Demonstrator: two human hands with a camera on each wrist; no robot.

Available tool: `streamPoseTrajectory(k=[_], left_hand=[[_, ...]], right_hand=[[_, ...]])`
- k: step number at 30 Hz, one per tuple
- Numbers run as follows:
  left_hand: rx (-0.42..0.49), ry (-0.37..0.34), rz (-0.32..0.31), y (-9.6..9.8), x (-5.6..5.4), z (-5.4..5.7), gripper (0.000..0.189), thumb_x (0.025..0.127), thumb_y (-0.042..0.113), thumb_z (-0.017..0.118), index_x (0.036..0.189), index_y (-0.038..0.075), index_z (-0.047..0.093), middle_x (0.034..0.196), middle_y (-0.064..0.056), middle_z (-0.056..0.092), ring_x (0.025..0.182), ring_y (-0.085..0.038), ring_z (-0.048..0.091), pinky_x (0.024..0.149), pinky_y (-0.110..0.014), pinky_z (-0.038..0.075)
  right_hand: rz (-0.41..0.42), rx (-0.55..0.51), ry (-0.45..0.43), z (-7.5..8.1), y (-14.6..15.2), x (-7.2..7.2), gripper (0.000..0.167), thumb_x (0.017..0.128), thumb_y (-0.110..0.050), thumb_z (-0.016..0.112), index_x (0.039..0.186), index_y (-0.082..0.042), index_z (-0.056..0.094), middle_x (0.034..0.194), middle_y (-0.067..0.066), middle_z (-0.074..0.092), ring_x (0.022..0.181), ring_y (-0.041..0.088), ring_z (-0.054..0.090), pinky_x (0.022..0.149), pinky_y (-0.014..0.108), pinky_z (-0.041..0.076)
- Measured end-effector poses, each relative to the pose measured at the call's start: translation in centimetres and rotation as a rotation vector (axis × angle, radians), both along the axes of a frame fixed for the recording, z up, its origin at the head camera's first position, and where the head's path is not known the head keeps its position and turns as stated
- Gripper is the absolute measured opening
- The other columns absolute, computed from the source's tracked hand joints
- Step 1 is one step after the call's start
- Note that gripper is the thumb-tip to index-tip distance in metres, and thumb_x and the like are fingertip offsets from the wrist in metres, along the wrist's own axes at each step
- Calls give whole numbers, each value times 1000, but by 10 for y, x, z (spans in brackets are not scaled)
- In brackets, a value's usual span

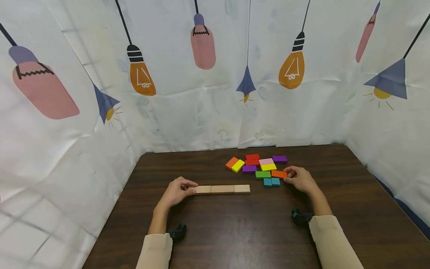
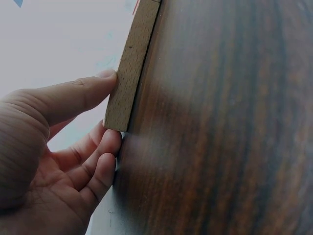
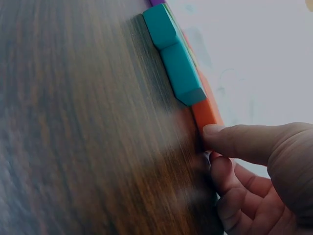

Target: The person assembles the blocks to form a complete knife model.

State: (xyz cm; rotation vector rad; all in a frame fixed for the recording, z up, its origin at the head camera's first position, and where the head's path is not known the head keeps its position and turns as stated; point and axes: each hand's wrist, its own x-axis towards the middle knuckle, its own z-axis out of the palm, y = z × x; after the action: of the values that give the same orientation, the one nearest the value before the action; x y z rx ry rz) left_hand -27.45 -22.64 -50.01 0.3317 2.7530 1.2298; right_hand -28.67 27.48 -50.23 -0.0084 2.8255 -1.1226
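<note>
Three plain wooden blocks (image 1: pixel 222 189) lie end to end in a straight row on the table. My left hand (image 1: pixel 177 192) holds the left end of the row, thumb against the leftmost wooden block (image 2: pixel 131 73) and fingers curled at its end. To the right, my right hand (image 1: pixel 300 179) pinches the right end of an orange block (image 1: pixel 279 174) between thumb and fingers. In the right wrist view the orange block (image 3: pixel 206 111) lies behind two teal blocks (image 3: pixel 178 63). The fingers' far sides are hidden.
Beside the orange block lie a green block (image 1: pixel 263 175), purple blocks (image 1: pixel 249 169), red blocks (image 1: pixel 252 162), yellow blocks (image 1: pixel 268 167) and a pink block (image 1: pixel 266 161). A dark wooden table (image 1: pixel 235 231) carries everything. A printed curtain (image 1: pixel 221 112) hangs behind its far edge.
</note>
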Motion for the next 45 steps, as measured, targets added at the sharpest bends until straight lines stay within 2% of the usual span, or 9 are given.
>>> streamPoseTrajectory(k=[7,13,23,30,34,37,45], left_hand=[[8,1,1,0,0,0,16,91,19,79,107,21,80,99,-3,61,84,-19,52,74,-34,45],[2,9,-3,0,0,0,16,91,21,79,108,22,80,100,-3,61,84,-18,52,75,-34,45],[-9,14,-8,3,-1,-2,16,92,21,78,107,22,81,98,-2,60,83,-18,52,74,-34,45],[-4,17,-14,4,-1,-3,16,91,22,79,108,22,81,98,-2,60,83,-18,52,74,-33,45],[-1,18,-6,2,-2,-2,16,91,22,79,108,23,81,98,-2,61,83,-18,52,74,-34,45],[-3,15,0,1,-1,-1,17,91,22,79,108,23,80,98,-2,61,83,-18,52,74,-34,45],[-7,13,1,0,0,-1,17,91,20,79,108,22,81,98,-3,61,82,-18,52,74,-34,45]], right_hand=[[31,-11,21,1,4,0,33,98,-18,70,127,-5,65,103,12,62,85,25,54,73,34,43],[73,-17,73,2,8,-1,33,98,-19,71,127,-6,65,103,11,62,87,24,56,74,34,47],[187,-69,175,25,2,11,31,97,-20,72,125,-8,66,101,9,63,86,21,57,73,25,50],[295,-137,146,36,-14,21,31,98,-19,72,125,-5,66,99,8,62,87,18,57,73,24,50],[355,-131,129,31,-23,25,35,97,-23,73,127,-6,66,99,6,63,86,15,58,72,25,51],[370,-127,103,24,-28,28,35,96,-24,74,126,-9,66,98,3,64,85,14,59,72,25,51],[432,-93,34,8,-37,30,29,95,-23,75,119,-9,68,95,2,63,81,13,57,69,25,50]])
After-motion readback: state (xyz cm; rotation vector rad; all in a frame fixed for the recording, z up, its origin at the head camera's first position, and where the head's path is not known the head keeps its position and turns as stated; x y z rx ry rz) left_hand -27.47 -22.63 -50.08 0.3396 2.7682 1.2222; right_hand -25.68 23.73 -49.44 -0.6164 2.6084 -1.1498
